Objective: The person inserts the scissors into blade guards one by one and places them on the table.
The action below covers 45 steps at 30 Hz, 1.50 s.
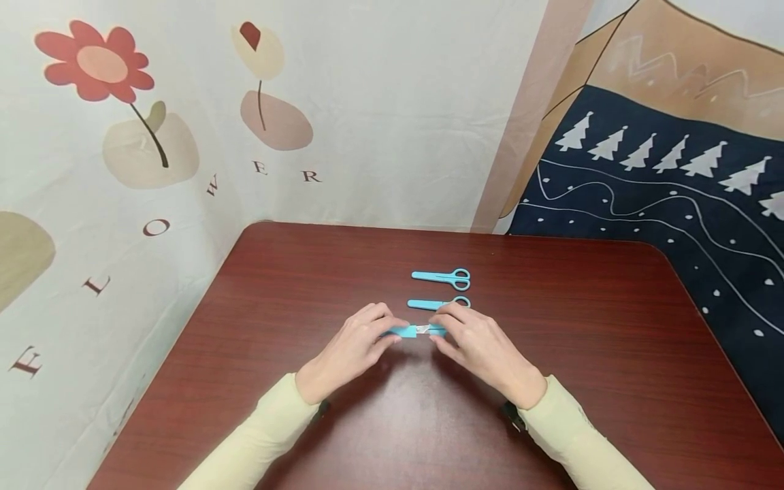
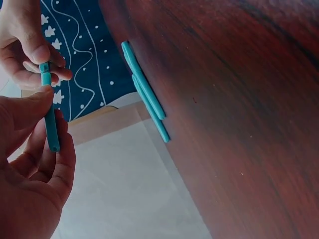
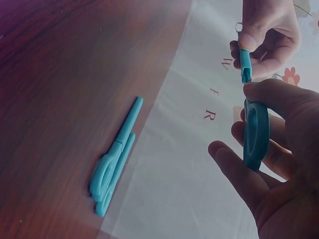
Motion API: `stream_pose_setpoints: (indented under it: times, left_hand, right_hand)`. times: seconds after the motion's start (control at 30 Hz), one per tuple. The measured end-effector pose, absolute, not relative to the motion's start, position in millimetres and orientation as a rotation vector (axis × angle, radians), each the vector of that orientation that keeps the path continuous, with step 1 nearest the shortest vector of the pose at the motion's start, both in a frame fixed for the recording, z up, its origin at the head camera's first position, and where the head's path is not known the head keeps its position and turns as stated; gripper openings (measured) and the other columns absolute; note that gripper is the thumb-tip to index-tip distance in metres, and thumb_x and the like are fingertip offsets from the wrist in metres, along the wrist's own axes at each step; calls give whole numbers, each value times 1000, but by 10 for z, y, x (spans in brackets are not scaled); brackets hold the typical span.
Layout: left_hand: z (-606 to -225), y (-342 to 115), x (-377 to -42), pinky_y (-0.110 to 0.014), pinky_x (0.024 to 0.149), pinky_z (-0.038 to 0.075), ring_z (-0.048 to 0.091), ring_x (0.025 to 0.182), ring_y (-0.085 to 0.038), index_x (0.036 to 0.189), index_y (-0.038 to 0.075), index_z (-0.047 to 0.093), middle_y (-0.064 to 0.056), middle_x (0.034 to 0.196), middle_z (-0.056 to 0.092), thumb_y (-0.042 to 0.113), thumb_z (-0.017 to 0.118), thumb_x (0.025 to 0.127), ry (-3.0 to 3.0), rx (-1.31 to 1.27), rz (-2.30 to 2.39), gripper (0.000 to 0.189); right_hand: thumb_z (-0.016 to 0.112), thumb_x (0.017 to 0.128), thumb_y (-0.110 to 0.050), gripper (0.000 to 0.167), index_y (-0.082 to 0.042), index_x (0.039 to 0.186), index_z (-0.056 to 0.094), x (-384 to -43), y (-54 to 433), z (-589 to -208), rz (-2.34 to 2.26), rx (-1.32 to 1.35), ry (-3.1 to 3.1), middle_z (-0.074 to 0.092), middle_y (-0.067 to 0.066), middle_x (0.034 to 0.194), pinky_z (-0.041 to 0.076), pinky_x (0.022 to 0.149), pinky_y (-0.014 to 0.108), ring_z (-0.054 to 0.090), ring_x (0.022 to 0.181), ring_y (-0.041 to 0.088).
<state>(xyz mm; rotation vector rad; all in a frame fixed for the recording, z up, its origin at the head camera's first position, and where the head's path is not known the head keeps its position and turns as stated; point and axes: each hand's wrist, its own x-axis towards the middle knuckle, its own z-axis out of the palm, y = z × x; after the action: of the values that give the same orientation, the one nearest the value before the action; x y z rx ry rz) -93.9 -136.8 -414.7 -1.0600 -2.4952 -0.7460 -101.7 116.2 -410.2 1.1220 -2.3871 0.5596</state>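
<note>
My left hand [image 1: 352, 347] pinches a light-blue scissors cover [image 1: 409, 331] between thumb and fingers. Opposite it, my right hand [image 1: 486, 347] grips a pair of scissors [image 3: 256, 132] by the blue handles. A short stretch of metal blade [image 1: 422, 329] shows between the cover and the handles, with the tips hidden inside the cover. Both hands hold the pieces in line, raised over the table in the wrist views. Just beyond the fingers lies a second pair of covered blue scissors [image 1: 425, 304], its handle partly behind my right hand in the head view.
Farther back, a third pair of blue scissors [image 1: 431, 276] lies parallel to the second, blades covered and handles to the right. All this is on a dark red-brown wooden table [image 1: 294, 286]. Printed cloths [image 1: 392, 122] hang behind the table's back edge and sides.
</note>
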Motion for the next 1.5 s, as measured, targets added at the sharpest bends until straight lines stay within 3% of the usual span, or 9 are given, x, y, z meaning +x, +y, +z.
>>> stream_pose_setpoints:
  times: [1.5]
  left_hand:
    - [-4164,-1247,-960,-18,70,44,47,80,-9,108,12,70,5,90,55,9,75,88,-2499,-1073,-693,21]
  right_hand:
    - [76,87,-18,20,-11,105,69,-1019,1213,-4145,552,1122,-2394,65,-2,101,54,68,24,61,81,9]
